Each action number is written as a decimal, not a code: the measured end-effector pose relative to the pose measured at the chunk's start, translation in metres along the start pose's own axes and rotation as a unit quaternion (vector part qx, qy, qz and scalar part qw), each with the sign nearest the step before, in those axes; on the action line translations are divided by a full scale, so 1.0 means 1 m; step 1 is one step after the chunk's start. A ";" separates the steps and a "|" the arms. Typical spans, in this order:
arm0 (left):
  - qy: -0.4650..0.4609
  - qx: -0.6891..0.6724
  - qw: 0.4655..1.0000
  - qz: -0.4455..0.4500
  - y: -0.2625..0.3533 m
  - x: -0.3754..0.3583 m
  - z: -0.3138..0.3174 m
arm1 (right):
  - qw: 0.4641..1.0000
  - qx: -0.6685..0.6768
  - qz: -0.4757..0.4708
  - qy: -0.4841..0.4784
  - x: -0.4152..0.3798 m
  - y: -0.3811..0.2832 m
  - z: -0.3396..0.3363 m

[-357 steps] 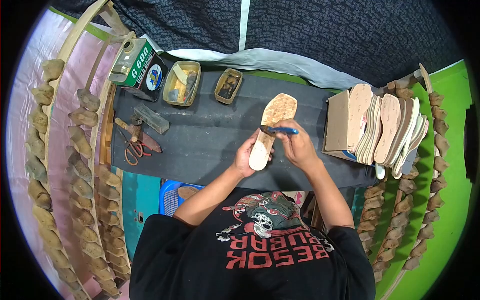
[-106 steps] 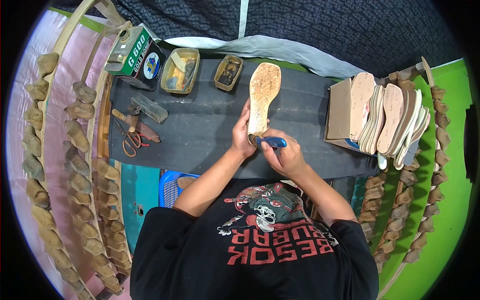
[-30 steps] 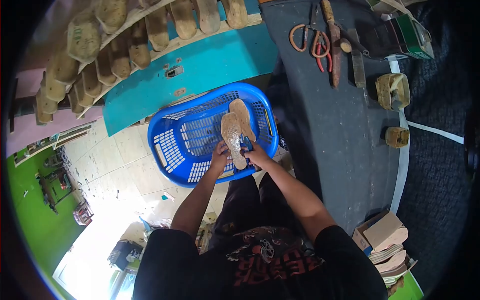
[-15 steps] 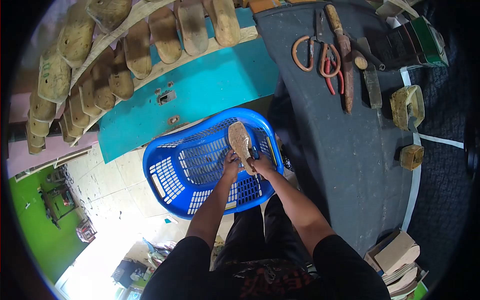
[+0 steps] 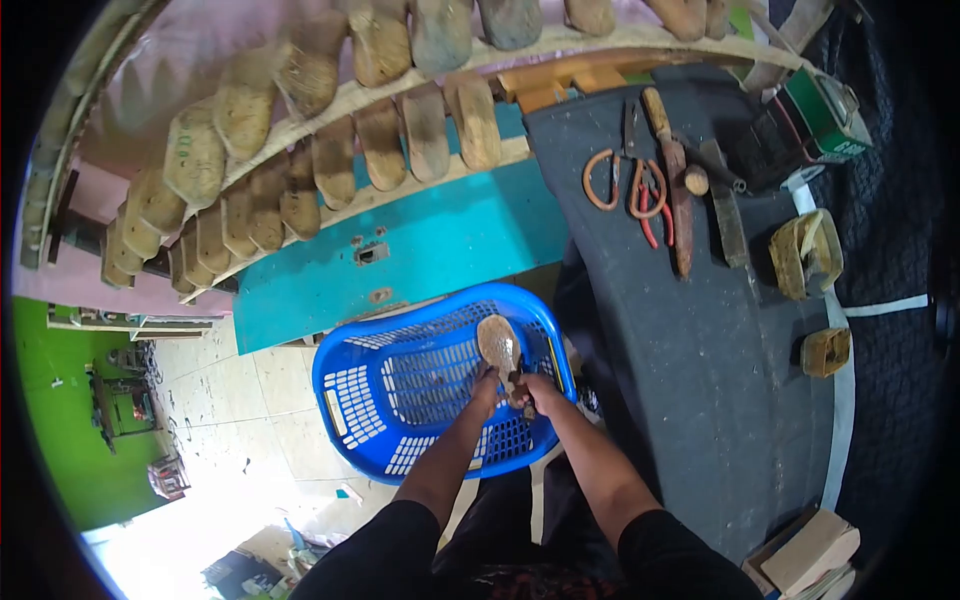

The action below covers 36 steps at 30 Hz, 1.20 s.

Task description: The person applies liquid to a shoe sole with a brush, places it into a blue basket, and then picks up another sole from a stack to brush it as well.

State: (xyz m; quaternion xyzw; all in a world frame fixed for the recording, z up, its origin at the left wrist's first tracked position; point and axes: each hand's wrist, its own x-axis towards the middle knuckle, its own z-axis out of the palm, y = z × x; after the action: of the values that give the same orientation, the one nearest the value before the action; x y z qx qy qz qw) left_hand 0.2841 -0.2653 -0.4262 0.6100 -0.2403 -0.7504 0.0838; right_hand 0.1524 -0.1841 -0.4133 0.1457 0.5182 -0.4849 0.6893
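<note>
A brown shoe sole (image 5: 497,342) with a mottled face is held over the blue plastic basket (image 5: 322,392), its rounded end pointing away from me. My left hand (image 5: 486,388) grips the left edge of its narrower part, fingers closed. On the other side, my right hand (image 5: 541,392) is closed around the near end. Small dark brown bits show beside the right fingers, and I cannot make out whether they belong to the sole. The basket has slotted walls and stands in front of my legs.
Wooden shoe lasts (image 5: 380,145) hang in rows above a teal board (image 5: 440,225). On the dark-covered table (image 5: 700,420) at right lie scissors (image 5: 602,180), red-handled pliers (image 5: 650,215), a rasp-like tool (image 5: 672,190), two small containers (image 5: 825,352) and a green box (image 5: 825,115).
My view has shifted, so the basket and table appear lower. The sole looks shorter, more tilted. A blue bit by my right hand no longer shows.
</note>
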 end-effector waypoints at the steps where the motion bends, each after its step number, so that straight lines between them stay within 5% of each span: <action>1: -0.015 -0.004 1.000 0.000 0.000 0.002 0.000 | 1.000 0.003 0.002 -0.002 -0.005 -0.005 0.002; 9: -0.042 0.000 0.999 -0.035 -0.021 0.022 -0.009 | 0.997 0.035 -0.018 -0.070 -0.028 -0.010 0.011; 12: -0.048 0.008 0.999 -0.023 -0.015 0.004 -0.011 | 0.992 0.072 -0.103 0.006 -0.080 -0.024 0.038; 13: -0.037 0.002 0.999 -0.019 -0.013 -0.007 -0.011 | 0.988 0.112 -0.088 -0.051 -0.087 -0.025 0.032; 16: -0.016 0.002 1.000 -0.005 -0.007 -0.027 -0.019 | 0.988 0.115 -0.105 -0.019 -0.113 -0.023 0.034; 23: -0.002 0.059 0.998 0.004 0.025 -0.107 -0.016 | 0.952 -0.176 -0.246 0.040 -0.152 -0.020 0.021; 26: -0.077 0.099 0.992 0.017 0.045 -0.143 -0.007 | 0.911 -0.342 -0.217 0.076 -0.202 -0.039 0.024; 28: -0.123 0.130 0.984 0.015 0.054 -0.169 0.007 | 0.848 -0.393 -0.343 0.095 -0.198 -0.029 0.005; 30: -0.178 0.164 0.970 0.024 0.076 -0.185 0.025 | 0.883 -0.362 -0.294 0.056 -0.249 -0.049 0.016; 36: -0.320 0.250 0.913 0.029 0.097 -0.234 0.105 | 0.835 -0.427 -0.297 0.178 -0.371 -0.050 0.006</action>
State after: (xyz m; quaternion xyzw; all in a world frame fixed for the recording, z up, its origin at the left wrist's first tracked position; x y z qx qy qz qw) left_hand 0.2243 -0.2246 -0.1622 0.3312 -0.4514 -0.8181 -0.1312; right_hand 0.1177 -0.0208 -0.0786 -0.2398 0.8061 -0.3623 0.4017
